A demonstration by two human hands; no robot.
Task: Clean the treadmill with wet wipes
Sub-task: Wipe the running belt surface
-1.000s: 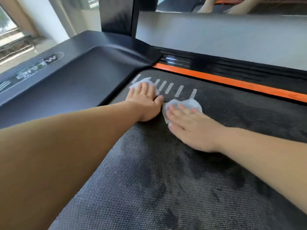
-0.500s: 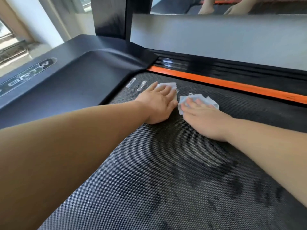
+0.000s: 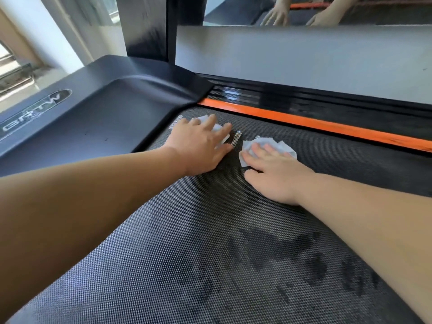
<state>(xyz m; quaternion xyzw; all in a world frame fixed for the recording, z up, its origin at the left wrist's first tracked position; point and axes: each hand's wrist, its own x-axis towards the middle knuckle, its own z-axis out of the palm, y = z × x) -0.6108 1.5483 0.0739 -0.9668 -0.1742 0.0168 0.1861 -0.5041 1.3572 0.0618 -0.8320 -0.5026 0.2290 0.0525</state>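
Two Hands, Two Wipes on the Treadmill Belt

Two bare hands lie flat on the treadmill belt [image 3: 187,265], which is dark and bumpy like a net. The left hand [image 3: 198,148] is palm down with its fingers spread a little. It presses on a white wet wipe [image 3: 221,132], and only small bits of that wipe peek out past the fingers. The right hand [image 3: 273,174] is palm down too, just beside the left one but not touching it. Its fingers lie close together on top of a second wet wipe [image 3: 268,143], which is crumpled and sticks out in front of the fingertips. Neither hand pinches its wipe; both just push down on it with flat fingers.

Both wipes sit on the far end of the belt, close to the orange stripe [image 3: 327,128] that runs across the front. A short pale dash mark [image 3: 237,137] on the belt shows in the gap between the two hands, and another pokes out by the left hand's knuckles.

Nearer to the person, the belt has dark wet patches [image 3: 304,260] (they look like smudgy blotches). To the left of the belt is the black side cover [image 3: 93,118] with a silver logo [image 3: 32,115] on it. Behind the orange stripe is a shiny black strip, then a grey ledge [image 3: 304,59]. Above that is a mirror [image 3: 233,10], and two hands show in it. A black post [image 3: 145,26] stands at the far left corner of the treadmill.
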